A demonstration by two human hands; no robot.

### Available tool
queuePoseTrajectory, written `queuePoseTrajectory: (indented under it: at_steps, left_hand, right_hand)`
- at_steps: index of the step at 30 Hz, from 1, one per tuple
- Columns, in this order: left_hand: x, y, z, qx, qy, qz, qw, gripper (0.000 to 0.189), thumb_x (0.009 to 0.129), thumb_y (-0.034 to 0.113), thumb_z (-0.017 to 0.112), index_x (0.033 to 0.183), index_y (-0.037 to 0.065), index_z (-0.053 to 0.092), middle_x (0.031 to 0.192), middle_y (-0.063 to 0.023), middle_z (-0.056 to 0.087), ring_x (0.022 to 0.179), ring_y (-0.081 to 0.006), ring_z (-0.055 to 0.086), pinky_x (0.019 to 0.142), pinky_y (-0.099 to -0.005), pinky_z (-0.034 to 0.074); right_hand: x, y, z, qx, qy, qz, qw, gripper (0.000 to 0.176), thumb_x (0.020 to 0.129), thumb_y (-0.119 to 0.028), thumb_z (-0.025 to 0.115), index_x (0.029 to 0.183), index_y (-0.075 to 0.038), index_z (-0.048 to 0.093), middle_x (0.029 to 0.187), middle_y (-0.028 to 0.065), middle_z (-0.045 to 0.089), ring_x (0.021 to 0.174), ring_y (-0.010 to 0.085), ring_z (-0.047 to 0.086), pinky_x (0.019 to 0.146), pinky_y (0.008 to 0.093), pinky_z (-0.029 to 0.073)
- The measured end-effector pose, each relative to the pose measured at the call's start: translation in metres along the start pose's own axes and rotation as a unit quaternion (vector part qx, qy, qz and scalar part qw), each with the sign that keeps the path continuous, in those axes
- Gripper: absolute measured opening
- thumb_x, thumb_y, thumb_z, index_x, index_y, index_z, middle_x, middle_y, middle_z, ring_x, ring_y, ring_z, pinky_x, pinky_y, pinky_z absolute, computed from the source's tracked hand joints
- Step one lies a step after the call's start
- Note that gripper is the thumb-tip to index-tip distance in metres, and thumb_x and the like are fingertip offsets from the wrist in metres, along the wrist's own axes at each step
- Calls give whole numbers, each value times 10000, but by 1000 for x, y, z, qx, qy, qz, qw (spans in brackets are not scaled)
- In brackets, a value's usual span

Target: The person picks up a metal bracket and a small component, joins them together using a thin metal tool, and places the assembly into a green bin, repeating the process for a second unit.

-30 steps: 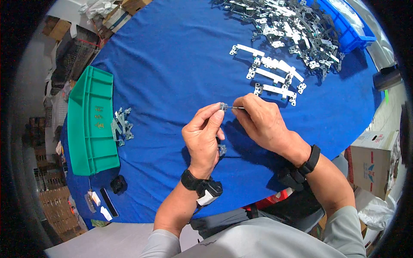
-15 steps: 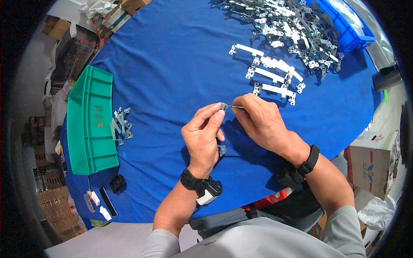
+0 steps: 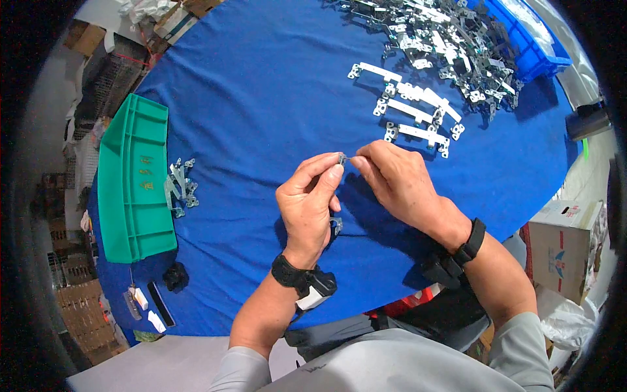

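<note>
Metal bracket [image 3: 341, 159], gripped in your left hand [image 3: 304, 209], points lengthwise toward the surface's [image 3: 261, 98] near edge; your right hand [image 3: 406, 189] pinches a thin shaft [image 3: 349, 157] crosswise at its far end.

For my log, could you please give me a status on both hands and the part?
Left hand pinching small metal part. Right hand holding thin rod to it. Green tray off to the left; nothing seen blocking the work.

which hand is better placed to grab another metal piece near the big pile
Probably the right hand: it is nearer those metal pieces, while the left hand holds a small metal part.
</note>
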State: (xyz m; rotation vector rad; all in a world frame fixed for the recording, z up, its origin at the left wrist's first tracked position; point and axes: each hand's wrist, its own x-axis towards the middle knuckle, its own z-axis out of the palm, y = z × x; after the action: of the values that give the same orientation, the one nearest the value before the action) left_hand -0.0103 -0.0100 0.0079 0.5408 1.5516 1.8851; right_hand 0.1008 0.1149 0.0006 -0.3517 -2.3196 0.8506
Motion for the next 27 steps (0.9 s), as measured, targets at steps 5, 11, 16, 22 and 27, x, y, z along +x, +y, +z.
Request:
queuePoseTrajectory:
  at_steps: [5,11,16,22,27]
  left_hand:
    - [1,-4,0,17,6,23,1000,171,896,25,687,1059,-12,719,894,-69,702,508,-50,516,431,-184,395]
    - [0,-2,-3,0,-7,0,1000,176,894,8,692,1067,-12,715,1039,-90,690,616,-39,557,464,-173,438]
    - [0,-2,-1,4,-9,7,1000,172,895,8,691,1064,-10,716,1058,-94,687,617,-41,559,464,-173,442]
    - [1,-4,1,11,9,22,1000,168,901,12,675,1063,-8,715,950,-75,709,523,-41,518,430,-172,393]
    - [0,-2,-3,1,-9,-2,1000,170,897,18,693,1064,-4,716,1055,-87,689,621,-32,554,463,-169,437]
  right_hand:
    - [1,-2,1,44,4,45,998,170,919,-165,657,890,-30,557,777,162,608,646,353,633,527,439,479]
    - [2,-4,1,31,20,24,999,168,923,-160,649,893,-28,551,754,164,600,643,360,627,525,440,476]
    - [1,-1,0,32,4,40,999,168,924,-161,649,883,-26,558,747,162,594,639,361,623,522,443,472]
    - [1,-4,2,46,19,27,998,149,928,-139,637,889,-26,547,746,166,584,637,366,612,524,449,470]
    - [0,1,1,33,4,18,999,141,928,-130,635,901,-23,547,749,169,586,638,369,614,527,449,477]
